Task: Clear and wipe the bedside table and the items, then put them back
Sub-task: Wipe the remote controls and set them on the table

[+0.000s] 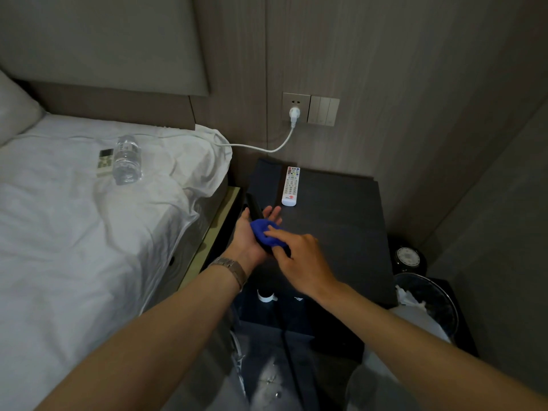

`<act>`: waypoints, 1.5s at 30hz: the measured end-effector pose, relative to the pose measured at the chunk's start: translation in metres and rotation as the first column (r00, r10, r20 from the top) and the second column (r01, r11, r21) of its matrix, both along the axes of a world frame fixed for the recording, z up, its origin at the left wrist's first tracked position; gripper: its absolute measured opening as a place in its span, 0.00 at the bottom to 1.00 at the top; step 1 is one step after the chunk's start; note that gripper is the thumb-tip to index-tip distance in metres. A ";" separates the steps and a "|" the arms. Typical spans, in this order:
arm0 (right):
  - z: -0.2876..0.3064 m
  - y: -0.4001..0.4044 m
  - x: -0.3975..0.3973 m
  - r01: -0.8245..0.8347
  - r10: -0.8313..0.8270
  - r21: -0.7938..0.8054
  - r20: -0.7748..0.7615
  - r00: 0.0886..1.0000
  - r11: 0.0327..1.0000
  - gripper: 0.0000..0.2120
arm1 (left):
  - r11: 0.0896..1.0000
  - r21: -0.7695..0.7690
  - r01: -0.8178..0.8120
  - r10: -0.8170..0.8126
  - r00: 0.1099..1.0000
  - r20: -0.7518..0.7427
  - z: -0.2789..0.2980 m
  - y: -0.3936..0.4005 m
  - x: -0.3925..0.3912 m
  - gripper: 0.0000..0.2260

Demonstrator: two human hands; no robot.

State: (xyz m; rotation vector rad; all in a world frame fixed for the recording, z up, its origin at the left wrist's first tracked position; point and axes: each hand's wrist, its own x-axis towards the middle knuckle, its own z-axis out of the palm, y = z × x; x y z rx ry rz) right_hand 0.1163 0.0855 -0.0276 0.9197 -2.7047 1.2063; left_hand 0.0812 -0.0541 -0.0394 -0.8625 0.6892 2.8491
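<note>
Black remote in L hand grip, palm up; R hand pinching blue cloth on it.

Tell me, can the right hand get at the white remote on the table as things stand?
Probably yes. The white remote lies bare on the table, just beyond the right hand, with nothing between; but that hand is pressing the blue cloth.

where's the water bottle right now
In the head view the water bottle lies on the bed, at left, beside a small white remote.
</note>
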 end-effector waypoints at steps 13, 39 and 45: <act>-0.006 0.025 -0.007 0.051 -0.021 -0.155 0.193 0.981 0.987 0.11 | 0.998 -0.057 0.026 -0.022 0.998 0.060 -0.015 -0.001 -0.002 0.14; -0.063 0.039 -0.160 0.573 -0.342 -0.092 0.723 0.601 0.814 0.08 | 0.088 -0.985 0.150 -0.381 0.919 0.106 -0.060 0.028 -0.108 0.11; -0.071 0.036 -0.239 0.611 -0.442 0.006 0.695 0.566 0.791 0.09 | -0.351 -0.935 -0.042 -0.369 0.924 0.097 -0.059 0.006 -0.162 0.13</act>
